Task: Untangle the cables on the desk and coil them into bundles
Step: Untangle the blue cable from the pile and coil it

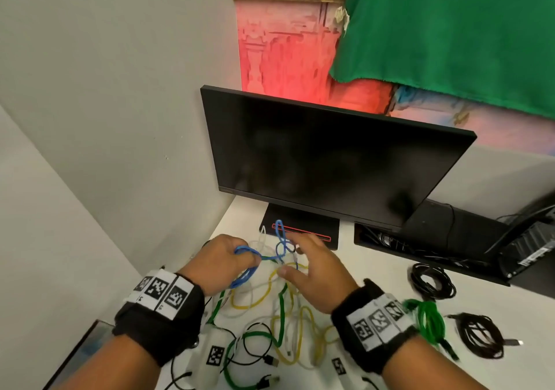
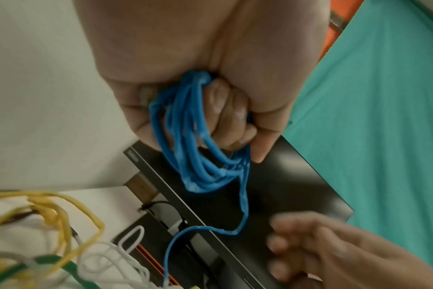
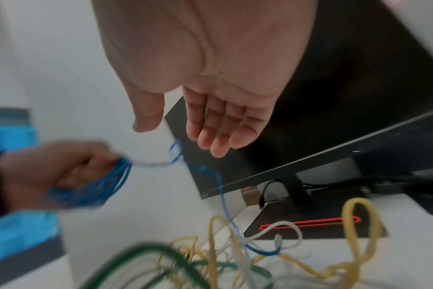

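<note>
Several loops of a blue cable point(image 2: 198, 148) are gripped in the left hand point(image 1: 223, 262), whose fingers point(image 2: 231, 115) are curled tightly round the coil, left of centre in the lower half of the head view. From that coil a single blue strand is led to the right and up over the monitor base point(image 1: 300, 227), where a tall loop is formed, and then down into the tangle. The right hand point(image 1: 315, 272) is held just right of the strand with its fingers point(image 3: 218, 135) nearly straight and together and the thumb apart; nothing is held in it, and whether the strand is touched by the fingertips cannot be told.

Below the hands, in the lower centre of the head view, a tangle of yellow cable point(image 1: 282, 323), dark green cable point(image 1: 240, 356), white cable point(image 1: 294, 332) and a thin black cable point(image 1: 255, 344) is spread on the white worktop point(image 1: 375, 269). At the lower right, three coiled bundles are seen apart from the tangle: a bright green bundle point(image 1: 428, 322), a black bundle point(image 1: 432, 280) and a dark bundle point(image 1: 480, 335) with a USB plug. A dark monitor point(image 1: 327, 155) is stood at the back of the worktop.
</note>
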### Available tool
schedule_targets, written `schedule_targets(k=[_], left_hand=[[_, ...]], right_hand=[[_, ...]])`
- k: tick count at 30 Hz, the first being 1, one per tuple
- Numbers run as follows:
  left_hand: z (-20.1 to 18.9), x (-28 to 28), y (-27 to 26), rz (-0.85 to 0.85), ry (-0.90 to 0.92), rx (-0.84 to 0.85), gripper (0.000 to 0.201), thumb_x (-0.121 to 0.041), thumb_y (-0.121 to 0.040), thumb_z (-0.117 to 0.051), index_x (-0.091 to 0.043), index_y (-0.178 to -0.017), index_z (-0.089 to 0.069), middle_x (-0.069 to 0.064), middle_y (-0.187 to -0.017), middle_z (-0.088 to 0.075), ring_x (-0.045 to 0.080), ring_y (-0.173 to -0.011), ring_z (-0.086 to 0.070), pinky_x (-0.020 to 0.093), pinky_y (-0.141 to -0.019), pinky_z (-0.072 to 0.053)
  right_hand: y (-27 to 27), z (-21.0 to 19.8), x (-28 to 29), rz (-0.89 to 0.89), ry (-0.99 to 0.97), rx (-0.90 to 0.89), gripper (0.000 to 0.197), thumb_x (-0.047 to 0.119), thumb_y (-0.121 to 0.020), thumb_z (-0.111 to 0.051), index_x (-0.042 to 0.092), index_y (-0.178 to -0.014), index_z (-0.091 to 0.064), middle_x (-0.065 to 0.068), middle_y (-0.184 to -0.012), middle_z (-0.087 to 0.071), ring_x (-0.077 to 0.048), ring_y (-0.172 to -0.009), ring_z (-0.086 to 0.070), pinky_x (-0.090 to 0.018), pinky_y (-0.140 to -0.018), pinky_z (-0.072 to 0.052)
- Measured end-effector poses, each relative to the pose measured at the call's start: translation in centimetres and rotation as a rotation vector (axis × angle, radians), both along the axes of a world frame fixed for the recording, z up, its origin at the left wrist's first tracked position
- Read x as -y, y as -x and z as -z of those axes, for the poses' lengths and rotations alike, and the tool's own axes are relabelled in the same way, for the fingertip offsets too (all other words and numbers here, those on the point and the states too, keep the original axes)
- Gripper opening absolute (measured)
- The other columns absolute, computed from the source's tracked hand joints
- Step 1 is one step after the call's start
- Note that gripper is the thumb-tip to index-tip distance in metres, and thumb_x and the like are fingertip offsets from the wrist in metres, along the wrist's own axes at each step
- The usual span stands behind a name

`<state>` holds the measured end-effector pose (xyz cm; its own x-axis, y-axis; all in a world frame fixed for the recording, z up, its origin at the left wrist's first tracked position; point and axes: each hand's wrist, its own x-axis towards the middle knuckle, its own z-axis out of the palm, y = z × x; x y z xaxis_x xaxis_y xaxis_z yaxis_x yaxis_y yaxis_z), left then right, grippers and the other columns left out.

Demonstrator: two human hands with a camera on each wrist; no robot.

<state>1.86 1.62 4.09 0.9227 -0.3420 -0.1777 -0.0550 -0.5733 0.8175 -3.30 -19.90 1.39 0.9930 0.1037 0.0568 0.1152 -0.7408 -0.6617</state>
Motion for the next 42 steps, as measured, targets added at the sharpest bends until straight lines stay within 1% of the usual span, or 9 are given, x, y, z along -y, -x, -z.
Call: schedule_targets(k=[4,9,14,19,23,27,31,35,42], left_hand=[[-0.3,0.0,0.3,0.015,0.02,0.013,0.032,-0.034,-0.077,-0.069,-0.006,-0.064,-0.064,-0.003,-0.049,-0.05,0.008,-0.046,-0.043,0.021,-0.049,-0.037],[0.2,-2.6,-1.1,-0.183,-0.13,0.083,0.028,-0.016,-0.084,-0.067,-0.001,-0.062,-0.059,-0.004,-0.046,-0.047,0.009,-0.044,-0.042,0.023,-0.047,-0.034],[1.0,-4.1,-0.9,-0.144,-0.039,-0.014,0.039,-0.03,-0.089,-0.067,-0.003,-0.062,-0.06,-0.004,-0.044,-0.045,0.009,-0.04,-0.04,0.017,-0.043,-0.033],[-0.3,-2.7,0.3,-0.053,0.353,-0.204,0.048,-0.037,-0.087,-0.065,-0.019,-0.048,-0.044,0.001,-0.044,-0.032,0.015,-0.039,-0.028,0.021,-0.042,-0.03],[-2.2,-1.8,0.5,-0.12,0.916,-0.314,0.037,-0.032,-0.088,-0.063,-0.013,-0.057,-0.054,0.006,-0.045,-0.04,0.017,-0.039,-0.036,0.024,-0.045,-0.041],[-2.6,-0.2,0.4,-0.284,1.164,-0.347,0.031,-0.031,-0.087,-0.056,-0.004,-0.078,-0.068,0.007,-0.06,-0.062,0.015,-0.048,-0.058,0.025,-0.053,-0.054],[-1.4,0.3,0.4,-0.331,0.967,-0.16,0.051,-0.049,-0.087,-0.047,-0.002,-0.094,-0.067,-0.001,-0.054,-0.046,0.011,-0.046,-0.041,0.026,-0.06,-0.047],[0.2,0.9,1.7,-0.103,0.592,-0.064,0.076,-0.067,-0.091,-0.024,-0.008,-0.105,-0.069,0.001,-0.067,-0.057,0.015,-0.061,-0.051,0.024,-0.063,-0.047],[0.3,1.9,3.7,0.208,0.411,0.076,0.06,-0.077,-0.086,-0.027,-0.027,-0.067,-0.056,-0.005,-0.06,-0.052,0.011,-0.058,-0.048,0.022,-0.06,-0.042]], right_hand=[[-1.6,-1.2,-1.2,0.079,0.048,-0.044,0.018,0.037,-0.093,-0.064,0.022,-0.102,-0.067,0.006,-0.102,-0.066,-0.014,-0.097,-0.06,-0.032,-0.085,-0.049],[-1.9,-1.8,0.8,0.098,-0.187,-0.019,0.017,0.026,-0.097,-0.057,0.025,-0.081,-0.058,0.004,-0.081,-0.067,-0.016,-0.078,-0.062,-0.037,-0.076,-0.052],[-3.0,-1.7,4.7,0.291,-0.293,0.196,0.021,0.022,-0.097,-0.057,0.032,-0.08,-0.052,0.014,-0.068,-0.057,-0.001,-0.063,-0.053,-0.014,-0.06,-0.042],[-4.1,0.7,5.7,0.484,-0.146,0.296,0.023,0.027,-0.092,-0.067,0.028,-0.075,-0.05,0.007,-0.074,-0.053,-0.007,-0.066,-0.051,-0.025,-0.06,-0.038],[-3.0,3.6,3.6,0.168,0.236,0.058,0.023,0.038,-0.101,-0.048,0.026,-0.083,-0.051,0.008,-0.077,-0.049,-0.019,-0.073,-0.053,-0.03,-0.065,-0.038],[-0.7,4.4,-1.1,-0.185,0.351,-0.076,0.025,0.041,-0.104,-0.038,0.023,-0.096,-0.053,-0.002,-0.097,-0.06,-0.029,-0.092,-0.059,-0.031,-0.07,-0.036],[1.8,1.1,-3.9,-0.449,0.335,-0.089,0.027,0.046,-0.101,-0.046,0.021,-0.094,-0.052,-0.004,-0.099,-0.06,-0.031,-0.09,-0.056,-0.033,-0.069,-0.032],[3.6,-2.9,-4.7,-0.552,0.202,0.049,0.022,0.04,-0.099,-0.049,0.019,-0.091,-0.054,-0.001,-0.091,-0.06,-0.026,-0.079,-0.053,-0.036,-0.068,-0.042],[1.1,-5.3,-2.4,-0.237,-0.254,0.152,0.01,0.021,-0.091,-0.066,0.022,-0.082,-0.064,0.012,-0.07,-0.067,-0.006,-0.07,-0.061,-0.038,-0.071,-0.052]])
